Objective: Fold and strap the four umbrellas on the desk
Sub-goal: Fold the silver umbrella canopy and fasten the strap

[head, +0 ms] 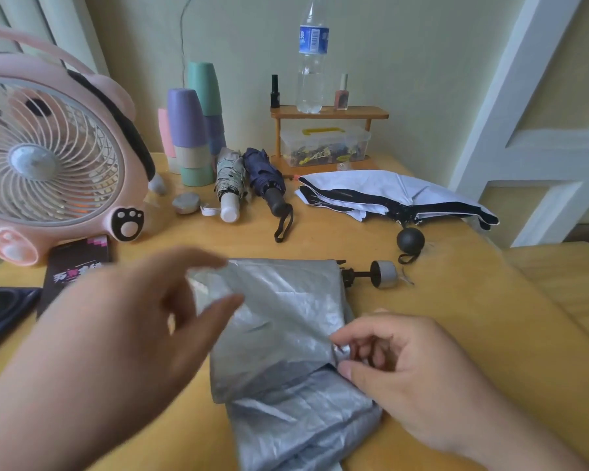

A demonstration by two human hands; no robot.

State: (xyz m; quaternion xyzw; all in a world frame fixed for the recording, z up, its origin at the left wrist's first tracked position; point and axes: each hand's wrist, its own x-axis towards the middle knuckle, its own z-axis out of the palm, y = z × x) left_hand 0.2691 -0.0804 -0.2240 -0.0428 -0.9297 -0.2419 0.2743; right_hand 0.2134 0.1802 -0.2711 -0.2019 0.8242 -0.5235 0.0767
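A silver umbrella (279,334) lies loose on the desk in front of me, its round silver handle (385,274) pointing right. My left hand (126,321) is blurred and hovers at the canopy's upper left edge, fingers spread, fingertips at the fabric. My right hand (412,368) pinches a fold of the silver canopy at its right side. A white and black umbrella (388,195) lies unfolded at the right with a black ball handle (410,240). A rolled patterned umbrella (228,180) and a rolled navy umbrella (264,178) lie side by side further back.
A pink fan (48,158) stands at the left. Stacked cups (191,130) sit behind the rolled umbrellas. A wooden shelf (330,113) holds a water bottle (312,59), with a plastic box (323,146) below. A dark booklet (79,263) and a dark device (0,307) lie left.
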